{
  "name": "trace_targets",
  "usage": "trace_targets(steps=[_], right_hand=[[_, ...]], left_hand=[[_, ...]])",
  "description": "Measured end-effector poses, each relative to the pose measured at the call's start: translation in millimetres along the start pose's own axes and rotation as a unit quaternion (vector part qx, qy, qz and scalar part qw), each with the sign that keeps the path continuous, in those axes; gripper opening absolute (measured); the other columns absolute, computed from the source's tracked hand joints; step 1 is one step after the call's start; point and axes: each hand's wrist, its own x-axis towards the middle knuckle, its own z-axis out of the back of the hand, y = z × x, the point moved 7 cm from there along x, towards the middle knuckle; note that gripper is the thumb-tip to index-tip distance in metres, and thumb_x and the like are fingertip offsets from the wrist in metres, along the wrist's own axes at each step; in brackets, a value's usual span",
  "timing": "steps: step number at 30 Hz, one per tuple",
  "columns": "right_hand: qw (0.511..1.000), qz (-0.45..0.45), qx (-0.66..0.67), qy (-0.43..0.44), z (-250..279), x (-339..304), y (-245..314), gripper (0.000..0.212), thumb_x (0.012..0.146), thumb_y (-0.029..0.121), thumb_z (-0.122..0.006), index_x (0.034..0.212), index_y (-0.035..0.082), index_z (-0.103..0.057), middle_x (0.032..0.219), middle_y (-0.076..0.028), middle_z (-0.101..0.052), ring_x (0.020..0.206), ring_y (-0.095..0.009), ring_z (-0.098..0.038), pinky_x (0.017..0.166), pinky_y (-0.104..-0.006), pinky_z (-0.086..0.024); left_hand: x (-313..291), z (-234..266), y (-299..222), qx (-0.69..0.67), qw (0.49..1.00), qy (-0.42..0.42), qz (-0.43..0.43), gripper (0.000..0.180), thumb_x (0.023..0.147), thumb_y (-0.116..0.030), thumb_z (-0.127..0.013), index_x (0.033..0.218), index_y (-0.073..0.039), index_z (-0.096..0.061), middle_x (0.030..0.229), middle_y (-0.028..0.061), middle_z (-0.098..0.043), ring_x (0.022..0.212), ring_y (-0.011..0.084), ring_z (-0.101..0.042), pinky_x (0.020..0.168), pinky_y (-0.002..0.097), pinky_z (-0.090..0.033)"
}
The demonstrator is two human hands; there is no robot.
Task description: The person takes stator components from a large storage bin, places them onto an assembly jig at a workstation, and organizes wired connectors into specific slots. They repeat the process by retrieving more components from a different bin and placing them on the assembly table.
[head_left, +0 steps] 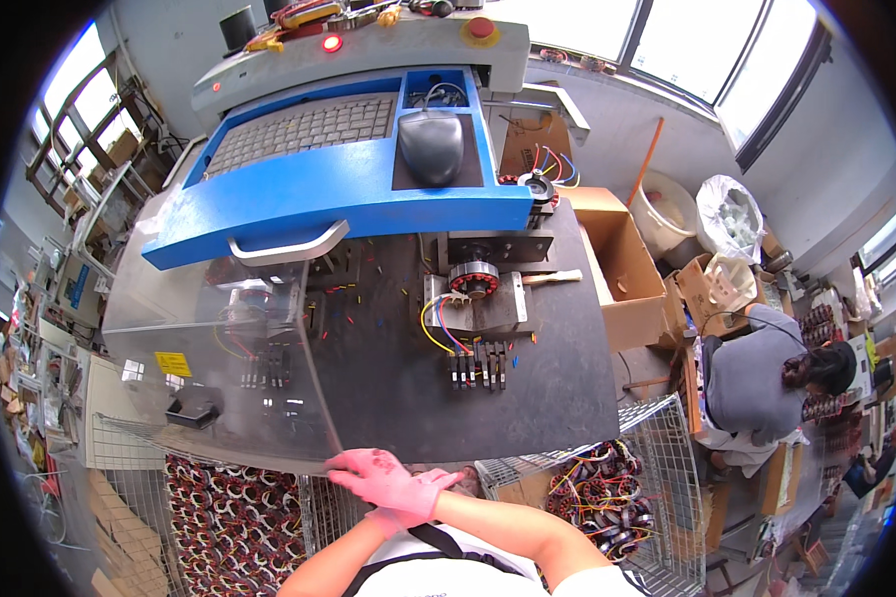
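Fingers close together, your pink-gloved right hand (376, 478) lay crossed over your left hand (398, 518), beside the lower right corner of the clear plastic guard (254, 423); I couldn't tell whether either pinched anything. Beyond, a wire-wound stator (475, 280) sat at a metal fixture (504, 304).

From the right hand (383, 480) at the front edge, the way runs free over the front right of the black tabletop (528, 428) as far as the row of dark clips (478, 368). The clear panel (269, 410) bars the left side, the blue drawer (343, 204) juts over the back, and the wound stator (474, 279) on its metal mount (506, 306) blocks the middle.
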Motion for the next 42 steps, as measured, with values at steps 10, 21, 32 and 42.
trace_targets(steps=[10,21,32,42], right_hand=[[0.925,-0.007,0.09,-0.369,182,-194,-78,0.024,0.097,0.021,-0.053,0.092,0.004,-0.068,0.075,-0.003,-0.065,0.073,-0.011,-0.06,0.074,-0.0292,-0.049],[0.644,0.026,0.125,-0.754,302,-299,-139,0.062,0.086,0.067,-0.051,0.059,0.012,-0.042,0.049,0.003,-0.041,0.042,-0.011,-0.042,0.043,-0.0254,-0.036],[0.651,0.209,-0.143,-0.716,165,-148,123,0.02,0.1,0.015,-0.048,0.108,-0.001,-0.057,0.1,-0.006,-0.058,0.093,-0.015,-0.054,0.088,-0.0315,-0.044],[0.841,0.166,-0.419,-0.299,-83,250,49,0.069,0.085,0.028,-0.067,0.138,-0.005,-0.036,0.131,-0.023,-0.051,0.121,-0.036,-0.05,0.103,-0.0419,-0.039]], left_hand=[[-155,52,80,-0.006,0.934,-0.2,0.296,0.032,0.09,-0.024,-0.058,0.115,-0.004,-0.061,0.098,0.0174,-0.06,0.098,0.0305,-0.059,0.086,0.0383,-0.047],[-140,177,97,0.138,0.87,-0.445,0.158,0.036,0.088,-0.01,-0.06,0.122,0.0,-0.055,0.125,0.0175,-0.053,0.117,0.035,-0.05,0.099,0.0413,-0.043],[-128,259,152,0.309,0.869,-0.381,0.064,0.054,0.078,-0.018,-0.066,0.127,-0.003,-0.053,0.126,0.0156,-0.049,0.124,0.038,-0.044,0.104,0.0487,-0.038],[-142,271,183,0.281,0.88,-0.377,0.068,0.043,0.079,-0.02,-0.065,0.117,-0.001,-0.058,0.128,0.0148,-0.05,0.124,0.0357,-0.045,0.11,0.049,-0.033]])
